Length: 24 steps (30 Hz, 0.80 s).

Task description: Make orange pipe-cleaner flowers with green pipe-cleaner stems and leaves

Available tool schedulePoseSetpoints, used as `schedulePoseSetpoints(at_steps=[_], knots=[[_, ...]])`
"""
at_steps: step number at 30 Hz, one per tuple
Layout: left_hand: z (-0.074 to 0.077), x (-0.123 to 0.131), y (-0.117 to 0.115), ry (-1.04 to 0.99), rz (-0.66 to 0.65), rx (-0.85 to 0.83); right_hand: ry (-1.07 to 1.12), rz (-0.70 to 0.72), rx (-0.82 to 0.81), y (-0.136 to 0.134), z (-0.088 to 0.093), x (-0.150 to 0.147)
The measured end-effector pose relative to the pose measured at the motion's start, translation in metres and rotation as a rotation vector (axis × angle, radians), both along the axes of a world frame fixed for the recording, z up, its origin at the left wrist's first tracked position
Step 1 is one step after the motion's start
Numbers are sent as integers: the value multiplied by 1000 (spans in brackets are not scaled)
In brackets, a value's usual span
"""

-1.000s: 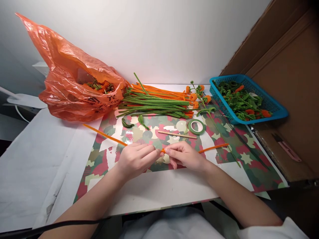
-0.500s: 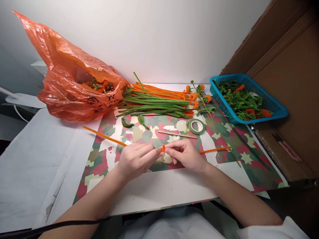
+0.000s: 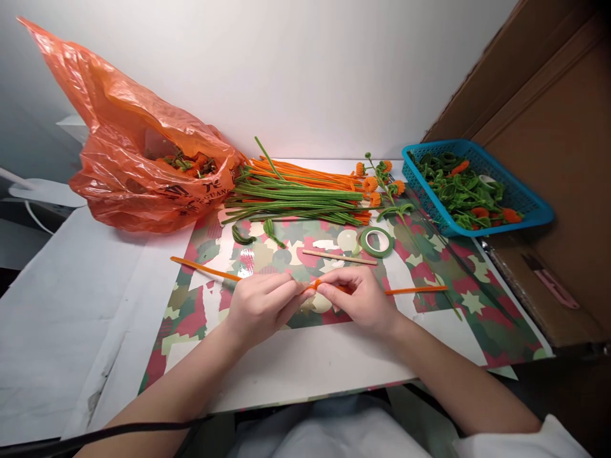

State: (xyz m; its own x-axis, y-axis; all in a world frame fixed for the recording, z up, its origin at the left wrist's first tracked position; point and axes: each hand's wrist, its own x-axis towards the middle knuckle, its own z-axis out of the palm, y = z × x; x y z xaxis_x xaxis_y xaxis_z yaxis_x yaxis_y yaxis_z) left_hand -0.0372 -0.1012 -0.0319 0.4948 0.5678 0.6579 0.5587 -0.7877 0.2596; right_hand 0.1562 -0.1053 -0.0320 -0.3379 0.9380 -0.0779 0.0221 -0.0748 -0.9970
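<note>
My left hand (image 3: 268, 306) and my right hand (image 3: 359, 298) meet over the front of the mat, both pinching an orange pipe cleaner (image 3: 207, 270). One end of it sticks out past my left hand, the other past my right wrist. Between my fingertips the middle of it is bent into a small fold. Just beyond my hands lies a thin wooden stick (image 3: 338, 257), with a roll of green tape (image 3: 377, 242) at its right end. Two green leaf shapes, a dark curved one (image 3: 243, 237) and a looped one (image 3: 273, 234), rest farther left.
Bundles of green pipe cleaners (image 3: 305, 200) and orange pipe cleaners (image 3: 305, 169) lie at the back. An orange plastic bag (image 3: 143, 191) stands left. A finished flower stem (image 3: 387, 191) leans beside a blue basket (image 3: 506, 227). A pink cutter (image 3: 556, 288) rests on cardboard at right.
The pipe cleaner's left end has shifted right and lower. The small fold between my fingertips has moved slightly right and looks flatter. Both hands keep their pinch.
</note>
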Motion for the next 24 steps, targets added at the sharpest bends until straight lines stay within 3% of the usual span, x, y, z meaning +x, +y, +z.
schedulePoseSetpoints(at_steps=[4, 9, 12, 17, 21, 24], knots=[[8, 0, -2, -113, -23, -248, -71, -20, 228, -3, -1, 1], [14, -3, -1, -135, -27, -618, -209, -30, 628, -2, -5, 3], [12, -4, 0, -113, -16, -730, -247, -28, 711, -1, -7, 3], [5, -2, 1, -144, 93, -406, -286, -13, 517, 0, -7, 3], [-1, -3, 3, -62, 40, -63, -239, -17, 333, -1, -7, 2], [-2, -6, 5, 31, -5, 86, -217, -17, 262, -1, -6, 1]])
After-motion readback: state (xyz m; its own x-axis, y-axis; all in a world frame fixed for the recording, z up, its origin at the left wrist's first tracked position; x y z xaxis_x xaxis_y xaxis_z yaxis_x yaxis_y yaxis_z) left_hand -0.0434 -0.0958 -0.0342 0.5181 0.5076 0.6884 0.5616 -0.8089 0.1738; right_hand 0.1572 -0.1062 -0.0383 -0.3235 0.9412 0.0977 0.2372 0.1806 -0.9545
